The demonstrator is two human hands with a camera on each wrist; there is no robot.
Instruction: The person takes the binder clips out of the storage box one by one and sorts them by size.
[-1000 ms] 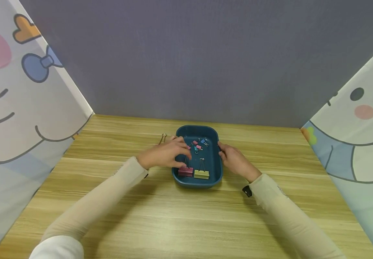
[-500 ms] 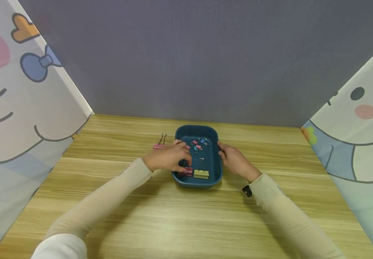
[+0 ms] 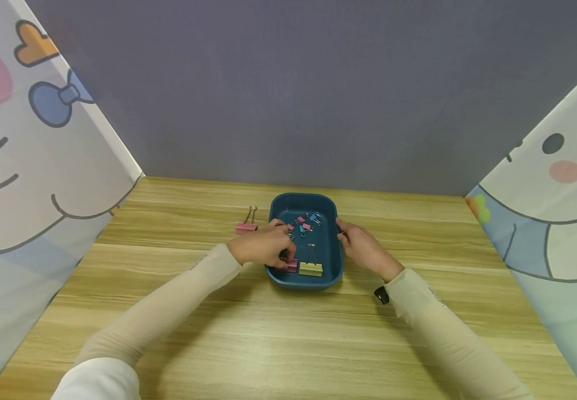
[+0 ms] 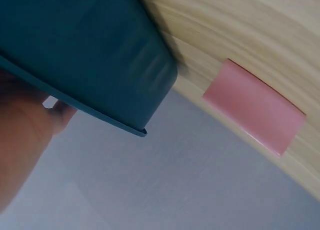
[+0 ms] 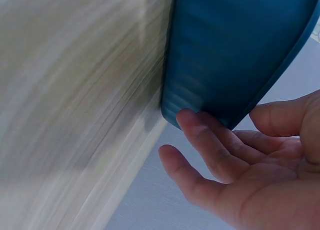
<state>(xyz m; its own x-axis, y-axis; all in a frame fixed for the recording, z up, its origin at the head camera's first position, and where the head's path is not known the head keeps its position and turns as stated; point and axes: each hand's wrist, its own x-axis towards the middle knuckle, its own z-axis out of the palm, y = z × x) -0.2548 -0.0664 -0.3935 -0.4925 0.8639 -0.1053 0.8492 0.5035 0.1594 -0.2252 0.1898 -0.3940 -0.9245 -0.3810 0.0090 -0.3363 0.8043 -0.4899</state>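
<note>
A deep blue rectangular tray [image 3: 326, 241] stands on the table. Reaching over its left side, my left hand [image 3: 262, 245] has thumb and fingers around a large pink binder clip [image 3: 292, 266] in the near left corner. The fingers partly cover that clip; in the left wrist view the tray wall [image 4: 100, 49] hides them. A yellow binder clip [image 3: 311, 269] lies just right of it, handles pointing away. My right hand [image 3: 366, 249] holds the tray's right side, thumb at the rim and fingers against the outer wall [image 5: 230, 49] in the right wrist view.
Several small binder clips lie in the tray's far half, among them a blue one [image 3: 313, 218], a pink one [image 3: 307, 226] and a teal one [image 3: 302, 230]. Left of the tray, another large pink binder clip [image 3: 245, 228] rests on the wooden table [image 3: 268, 333]. A grey partition [image 3: 288, 100] rises behind.
My left hand has lowered into the tray and closed on the pink clip, uncovering the other pink clip on the table. My right hand keeps its hold on the tray.
</note>
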